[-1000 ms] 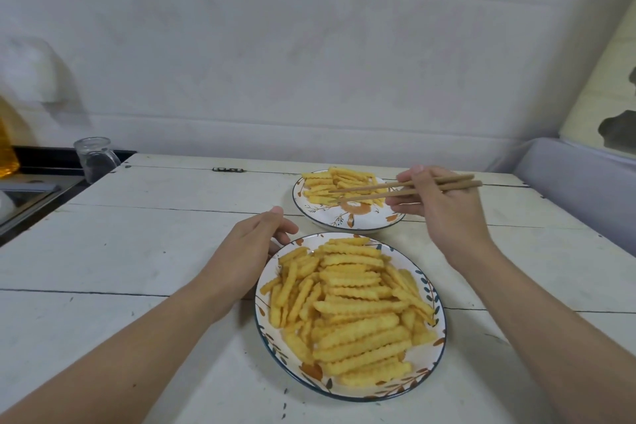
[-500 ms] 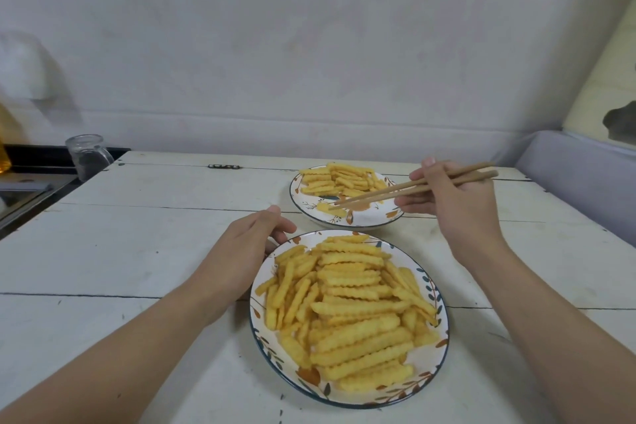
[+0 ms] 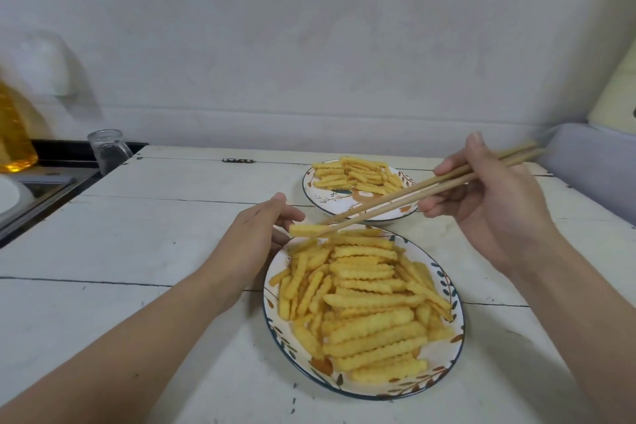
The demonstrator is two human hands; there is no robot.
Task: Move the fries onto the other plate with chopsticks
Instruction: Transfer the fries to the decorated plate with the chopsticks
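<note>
A patterned near plate (image 3: 444,360) holds a big heap of crinkle-cut fries (image 3: 364,299). A smaller far plate (image 3: 327,200) carries a smaller pile of fries (image 3: 358,173). My right hand (image 3: 495,203) grips a pair of wooden chopsticks (image 3: 413,194) that slant down to the left. Their tips pinch one fry (image 3: 308,230) just above the near plate's far rim. My left hand (image 3: 254,237) rests on the table against the near plate's left far edge, fingers relaxed.
The white plank table (image 3: 155,251) runs left to a black counter edge with a glass jar (image 3: 106,151) and a yellow bottle (image 3: 13,134). A grey bin (image 3: 592,165) stands at the right. A white wall lies behind.
The chopsticks swung from the far plate toward me and down to the near plate's far rim. Their tips now pinch a fry. My left hand stayed by the plate.
</note>
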